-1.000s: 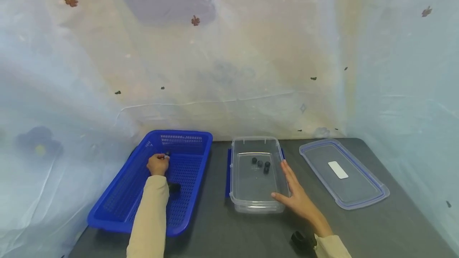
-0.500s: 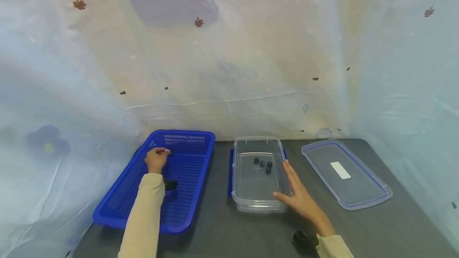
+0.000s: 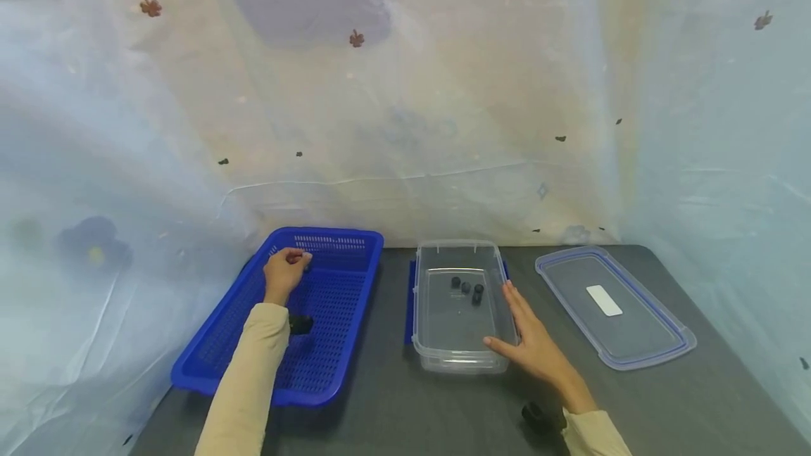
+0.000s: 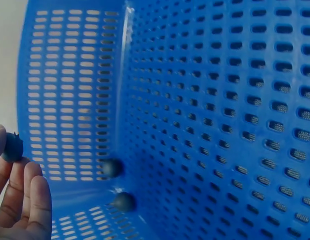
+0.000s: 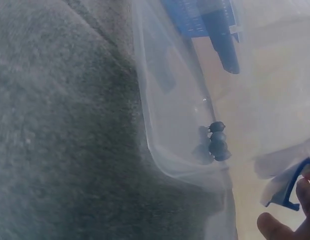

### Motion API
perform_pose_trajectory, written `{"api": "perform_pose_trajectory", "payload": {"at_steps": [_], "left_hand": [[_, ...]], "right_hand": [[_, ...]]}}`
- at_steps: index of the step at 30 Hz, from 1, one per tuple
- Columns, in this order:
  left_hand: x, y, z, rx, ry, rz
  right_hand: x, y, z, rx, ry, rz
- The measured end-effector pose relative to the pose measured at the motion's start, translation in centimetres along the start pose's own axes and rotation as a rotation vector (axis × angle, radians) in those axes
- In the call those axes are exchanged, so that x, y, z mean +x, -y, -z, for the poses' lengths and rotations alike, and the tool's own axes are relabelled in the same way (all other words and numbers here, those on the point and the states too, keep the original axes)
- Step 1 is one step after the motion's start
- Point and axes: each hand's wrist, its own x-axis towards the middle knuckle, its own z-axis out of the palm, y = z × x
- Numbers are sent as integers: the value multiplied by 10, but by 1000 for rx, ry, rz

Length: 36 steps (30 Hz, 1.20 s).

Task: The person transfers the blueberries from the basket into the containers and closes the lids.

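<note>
My left hand (image 3: 293,260) hovers over the far left corner of the blue perforated basket (image 3: 345,361) and pinches a small dark berry (image 4: 13,146) between thumb and fingertips (image 4: 30,190). Two more dark berries (image 4: 113,167) lie in the basket's corner below it. My right hand (image 3: 529,342) lies flat with straight fingers against the right side of the clear plastic container (image 3: 460,366). Three dark berries (image 3: 467,289) sit in the far part of that container, and they show through its wall in the right wrist view as a dark berry cluster (image 5: 217,142).
The container's clear lid (image 3: 613,308) with a blue rim and a white label lies flat on the dark grey table (image 3: 393,400) to the right. A pale patterned sheet closes off the back and both sides. Black wrist cameras (image 3: 538,415) sit on both forearms.
My left hand has lifted and drifted towards the basket's far end with the berry in its fingers. The right hand has stayed against the container.
</note>
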Motion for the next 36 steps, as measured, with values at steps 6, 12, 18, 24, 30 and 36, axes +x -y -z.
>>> {"api": "perform_pose_trajectory", "payload": {"at_steps": [6, 12, 18, 24, 30, 36], "left_hand": [[-4, -10, 5, 29, 44, -21], [-9, -26, 5, 11, 73, -61], [-17, -38, 9, -42, 104, -98], [-22, -50, 14, -75, 126, -123], [-28, -70, 15, -130, 140, -166], [-34, -89, 12, -163, 169, -172]], "right_hand": [[0, 2, 2, -14, 36, -16], [0, 3, 3, 0, 72, -36], [-1, 3, 0, 24, 81, -39], [-1, 3, -1, 50, 82, -38], [1, 1, -1, 70, 80, -41], [2, 1, -1, 81, 80, -51]]}}
